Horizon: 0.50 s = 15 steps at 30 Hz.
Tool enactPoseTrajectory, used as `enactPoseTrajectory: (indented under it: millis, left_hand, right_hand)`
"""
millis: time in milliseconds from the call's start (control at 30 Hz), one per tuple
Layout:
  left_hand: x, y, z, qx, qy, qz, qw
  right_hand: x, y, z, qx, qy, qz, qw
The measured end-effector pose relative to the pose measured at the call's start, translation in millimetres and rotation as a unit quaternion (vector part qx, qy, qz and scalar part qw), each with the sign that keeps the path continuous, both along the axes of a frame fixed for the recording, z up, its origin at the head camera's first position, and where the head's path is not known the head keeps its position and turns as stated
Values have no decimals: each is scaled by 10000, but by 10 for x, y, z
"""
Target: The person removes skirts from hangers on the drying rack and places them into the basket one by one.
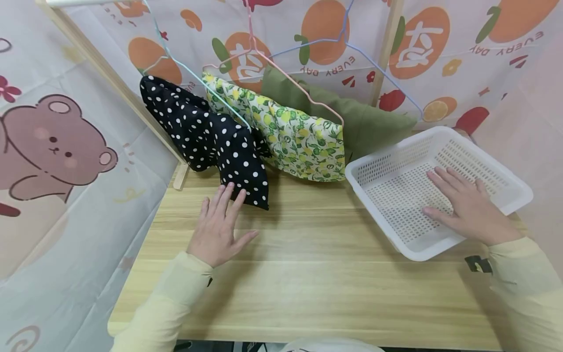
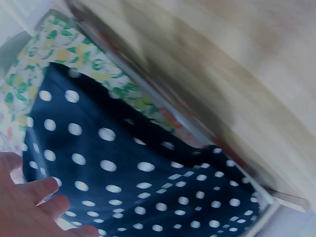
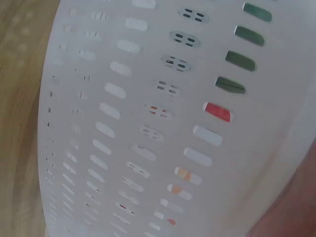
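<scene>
In the head view my left hand point(image 1: 218, 226) is spread open at the lower edge of a black cloth with white polka dots point(image 1: 239, 156), its fingertips overlapping the hem. The left wrist view shows the same polka-dot cloth point(image 2: 113, 163) beside the fingers point(image 2: 44, 190). That cloth hangs from a light-blue hanger point(image 1: 193, 73). My right hand point(image 1: 472, 208) reaches over the rim of a white perforated plastic basket point(image 1: 398, 230), fingers extended over its inside. From the right wrist, the basket's slotted wall point(image 3: 163, 123) fills most of the view.
A lemon-print cloth point(image 1: 303, 142) hangs on a pink hanger point(image 1: 281, 73), and a green cloth point(image 1: 365, 117) on a blue hanger point(image 1: 378, 68). Wooden posts point(image 1: 110, 78) of the rack stand on the wooden table point(image 1: 299, 278). Printed curtains point(image 1: 53, 244) surround it.
</scene>
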<state>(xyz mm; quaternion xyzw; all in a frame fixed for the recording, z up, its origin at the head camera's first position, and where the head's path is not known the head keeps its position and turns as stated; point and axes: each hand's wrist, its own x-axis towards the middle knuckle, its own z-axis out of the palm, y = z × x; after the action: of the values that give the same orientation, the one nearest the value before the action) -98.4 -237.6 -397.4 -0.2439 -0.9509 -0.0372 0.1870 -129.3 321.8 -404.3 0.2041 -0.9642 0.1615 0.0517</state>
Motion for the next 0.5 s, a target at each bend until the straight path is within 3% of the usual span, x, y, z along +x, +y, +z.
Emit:
enactPoseTrajectory:
  millis: [300,500]
  left_hand:
    - [-57,332,157,358,603,-1046,9920]
    - [-114,544,230,84,522,-1354,9894]
  right_hand:
    - [-43,28,65,59,28,-17,10000]
    - [-66,58,84,42,-61,-52,10000]
